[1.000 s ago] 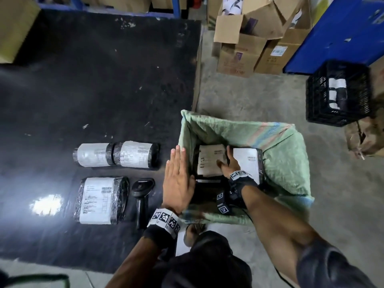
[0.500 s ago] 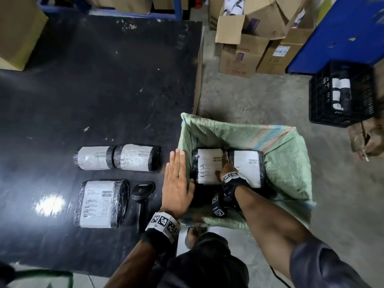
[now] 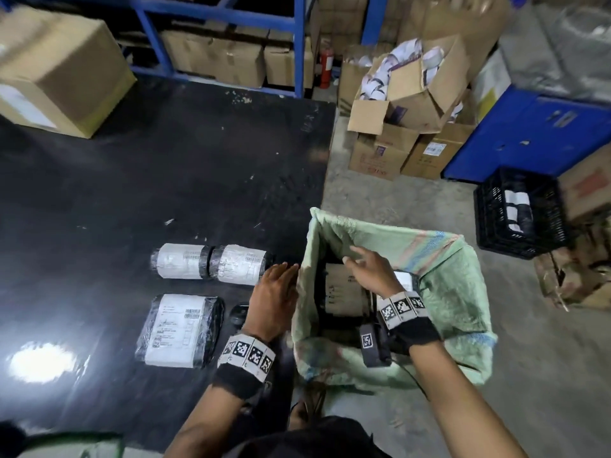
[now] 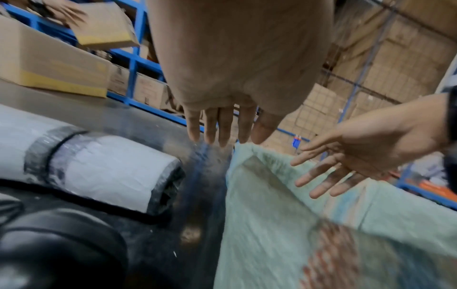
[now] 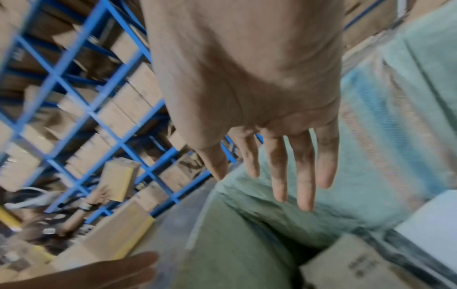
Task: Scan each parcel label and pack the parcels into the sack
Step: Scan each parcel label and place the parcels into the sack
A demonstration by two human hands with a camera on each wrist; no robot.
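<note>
Right hand (image 3: pixel 370 271) above open green woven sack (image 3: pixel 443 279), fingers spread, empty. Left hand (image 3: pixel 272 297) flat, fingers straight, beside sack, possibly touching rim. Labelled black-wrapped parcels (image 3: pixel 344 290) inside.

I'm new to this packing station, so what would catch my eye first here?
The green sack standing open on the floor beside the black table, with parcels already inside and both hands empty above its mouth. Three wrapped parcels and a scanner remain on the table.

Parcel labels (image 3: pixel 175 328) show barcodes and print — too blurred to read.
</note>
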